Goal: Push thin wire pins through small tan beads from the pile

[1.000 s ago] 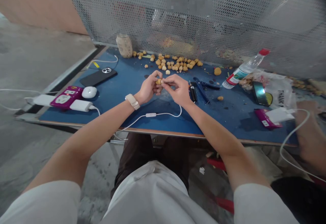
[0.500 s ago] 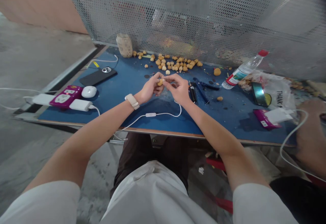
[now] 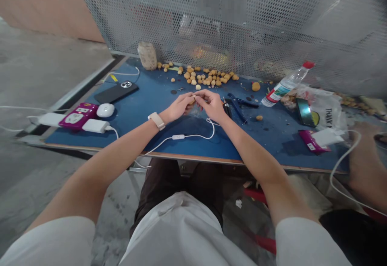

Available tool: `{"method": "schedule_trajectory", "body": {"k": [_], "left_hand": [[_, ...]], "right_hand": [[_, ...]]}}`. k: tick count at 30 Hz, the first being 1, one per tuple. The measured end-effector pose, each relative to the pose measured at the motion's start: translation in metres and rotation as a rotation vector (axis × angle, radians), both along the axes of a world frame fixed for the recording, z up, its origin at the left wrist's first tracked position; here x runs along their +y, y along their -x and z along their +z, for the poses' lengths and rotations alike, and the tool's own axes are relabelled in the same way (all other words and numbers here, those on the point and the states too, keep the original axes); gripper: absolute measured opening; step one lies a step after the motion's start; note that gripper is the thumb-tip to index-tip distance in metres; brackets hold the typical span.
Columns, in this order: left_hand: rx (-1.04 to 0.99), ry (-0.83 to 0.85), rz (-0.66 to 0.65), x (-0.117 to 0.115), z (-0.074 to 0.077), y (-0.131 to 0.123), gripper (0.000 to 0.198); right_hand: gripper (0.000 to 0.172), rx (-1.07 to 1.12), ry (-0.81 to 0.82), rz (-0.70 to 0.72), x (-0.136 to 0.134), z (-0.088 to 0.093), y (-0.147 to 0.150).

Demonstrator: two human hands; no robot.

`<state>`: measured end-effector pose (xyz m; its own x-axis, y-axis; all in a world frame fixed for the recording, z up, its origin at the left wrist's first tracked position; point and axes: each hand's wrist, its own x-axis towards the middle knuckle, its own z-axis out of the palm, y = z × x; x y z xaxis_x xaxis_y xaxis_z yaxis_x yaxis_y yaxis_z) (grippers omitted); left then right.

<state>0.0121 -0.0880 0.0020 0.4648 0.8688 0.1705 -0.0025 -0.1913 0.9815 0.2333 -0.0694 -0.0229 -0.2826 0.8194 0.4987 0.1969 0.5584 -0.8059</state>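
My left hand (image 3: 181,105), with a pale band on its wrist, is closed around a small round tan ball (image 3: 192,101), now mostly covered by fingers. My right hand (image 3: 210,103) meets it over the blue table, thumb and fingertips pinched at the same ball. Behind both hands lies a loose pile of similar tan balls (image 3: 208,77), some paler than others. Close to my right hand are blue-handled pliers (image 3: 238,110) and a black tool (image 3: 227,108). A white cable with an inline switch (image 3: 178,137) runs below my hands.
A black phone (image 3: 116,92) and a purple power strip (image 3: 78,116) lie left. A cloudy jar (image 3: 147,56) stands by the mesh panel (image 3: 169,11). Rightward are a tilted water bottle (image 3: 287,84), a plastic bag (image 3: 326,108), a second phone (image 3: 305,112) and another person's arm (image 3: 364,161).
My fingers have closed further over the tan ball, which showed more plainly before. My hands have come closer together. The view has shifted very slightly.
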Motion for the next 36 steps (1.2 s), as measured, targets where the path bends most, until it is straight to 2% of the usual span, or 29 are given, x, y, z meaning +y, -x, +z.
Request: {"method": "schedule_trajectory", "body": {"k": [3,6,8,11,14,19,22,24,27,30,33,36], "left_hand": [[0.198,-0.216,0.101,0.008,-0.003,0.001,0.028],[0.382,-0.423,0.199,0.016,-0.008,0.003,0.011],[0.459,-0.495,0.202,0.020,-0.011,0.005,0.011],[0.523,-0.542,0.168,0.021,-0.013,0.008,0.020],[0.544,-0.572,0.112,0.019,-0.013,0.010,0.019],[0.583,-0.602,0.036,0.018,-0.015,0.009,0.014],[0.578,-0.602,0.018,0.018,-0.017,0.008,0.011],[0.573,-0.605,0.031,0.018,-0.017,0.008,0.010],[0.571,-0.606,0.042,0.018,-0.016,0.008,0.011],[0.561,-0.595,0.027,0.018,-0.015,0.009,0.011],[0.552,-0.597,0.021,0.022,-0.015,0.013,0.010],[0.524,-0.587,0.024,0.028,-0.017,0.017,0.022]], "right_hand": [[0.074,-0.094,-0.015,-0.122,0.014,0.004,-0.021],[0.041,-0.357,-0.032,-0.372,0.024,0.015,-0.045],[0.026,-0.582,0.001,-0.489,0.028,0.023,-0.055],[0.036,-0.782,0.037,-0.584,0.032,0.029,-0.058],[0.045,-0.849,0.042,-0.579,0.036,0.028,-0.053],[0.033,-0.963,0.037,-0.556,0.035,0.033,-0.060],[0.031,-1.042,0.160,-0.704,0.029,0.044,-0.074],[0.044,-1.099,0.268,-0.807,0.023,0.049,-0.081],[0.059,-1.144,0.370,-0.785,0.017,0.051,-0.087],[0.061,-1.129,0.353,-0.697,0.017,0.048,-0.089],[0.046,-1.101,0.305,-0.648,0.020,0.046,-0.090],[0.018,-1.009,0.248,-0.618,0.023,0.043,-0.088]]}}
